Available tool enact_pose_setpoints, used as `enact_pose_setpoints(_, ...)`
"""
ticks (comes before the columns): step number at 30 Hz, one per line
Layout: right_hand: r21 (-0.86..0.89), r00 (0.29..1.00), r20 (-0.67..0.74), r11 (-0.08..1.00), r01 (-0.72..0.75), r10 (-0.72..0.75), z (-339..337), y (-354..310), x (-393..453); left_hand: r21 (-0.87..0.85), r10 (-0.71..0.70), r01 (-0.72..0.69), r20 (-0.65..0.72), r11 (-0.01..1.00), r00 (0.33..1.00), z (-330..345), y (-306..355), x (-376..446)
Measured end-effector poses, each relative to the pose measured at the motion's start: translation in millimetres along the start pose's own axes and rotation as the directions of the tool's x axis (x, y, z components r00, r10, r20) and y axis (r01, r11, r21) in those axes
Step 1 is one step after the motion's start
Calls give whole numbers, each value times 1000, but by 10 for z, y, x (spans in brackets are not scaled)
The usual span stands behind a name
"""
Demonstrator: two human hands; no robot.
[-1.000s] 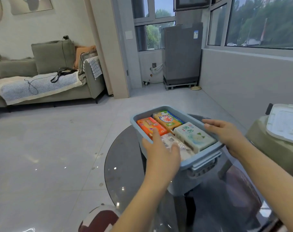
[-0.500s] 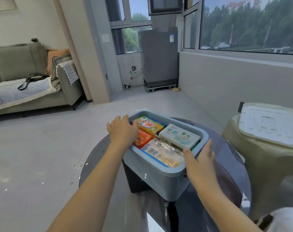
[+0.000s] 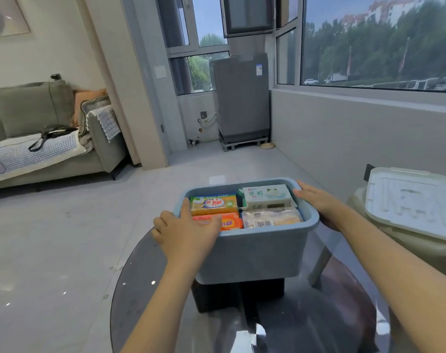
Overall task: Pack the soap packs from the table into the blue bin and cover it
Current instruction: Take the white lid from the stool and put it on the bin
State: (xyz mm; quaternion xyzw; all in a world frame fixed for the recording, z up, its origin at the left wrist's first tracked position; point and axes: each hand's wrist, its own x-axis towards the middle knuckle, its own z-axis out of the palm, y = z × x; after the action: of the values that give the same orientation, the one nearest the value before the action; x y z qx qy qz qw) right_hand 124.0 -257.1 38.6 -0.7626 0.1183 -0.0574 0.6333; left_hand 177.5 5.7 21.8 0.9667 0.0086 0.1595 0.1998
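The blue bin (image 3: 252, 253) stands on the round dark glass table (image 3: 306, 324), uncovered. Inside lie several soap packs: a yellow one (image 3: 214, 204) at the back left, an orange one (image 3: 231, 221) in front of it, a white one (image 3: 266, 196) at the back right and a clear-wrapped one (image 3: 271, 217) at the front right. My left hand (image 3: 185, 229) grips the bin's left rim, thumb over the orange pack. My right hand (image 3: 318, 201) holds the right rim. The white lid (image 3: 413, 202) lies on a seat to the right, apart from the bin.
The beige seat (image 3: 420, 250) under the lid stands close to the table's right side. A grey sofa (image 3: 51, 138) is at the far left, a grey appliance (image 3: 242, 108) by the window. Tiled floor (image 3: 64, 238) spreads to the left.
The bin has turned on the table so its long side faces me. Both hands shifted along the rim to its left and right ends. The camera view swung too.
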Motion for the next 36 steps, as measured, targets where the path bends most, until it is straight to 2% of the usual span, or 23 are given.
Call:
enact_pose_setpoints(5,50,999,37,999,-3,1,-65,20,113,-16,-52,51,-54,999,997,21,111,-95)
enact_pose_setpoints(10,93,996,-85,996,14,-6,-69,128,-48,-115,-42,35,-53,993,998,5,115,-201)
enact_pose_setpoints(14,87,989,-137,994,63,-51,-119,252,-234,-211,141,-163,-113,964,983,74,342,-451)
enact_pose_setpoints(18,32,962,-245,991,133,-121,-265,352,-413,-432,340,-357,-119,828,933,196,885,-791)
enact_pose_setpoints(21,-58,904,-380,980,189,-197,-508,443,-535,-552,445,-439,-133,709,886,312,1339,-960)
enact_pose_setpoints(23,-131,829,-504,970,203,-242,-722,505,-598,-601,500,-470,-131,647,856,408,1642,-1050)
enact_pose_setpoints(26,-258,708,-653,958,126,-269,-1063,601,-636,-648,577,-497,-105,578,810,563,2077,-1187)
enact_pose_setpoints(28,-340,671,-695,941,11,-259,-1269,701,-629,-647,628,-517,-76,559,774,693,2327,-1252)
enact_pose_setpoints(30,-447,664,-704,884,-138,-252,-1455,842,-602,-691,652,-463,15,555,758,842,2533,-1282)
enact_pose_setpoints(32,-537,682,-694,798,-275,-232,-1602,978,-573,-760,625,-309,160,572,764,1008,2700,-1281)
enact_pose_setpoints(34,-556,709,-684,753,-353,-172,-1710,1079,-546,-781,579,-184,261,597,773,1188,2820,-1264)
enact_pose_setpoints(36,-541,725,-680,745,-391,-114,-1790,1150,-534,-778,548,-120,315,616,775,1357,2900,-1242)
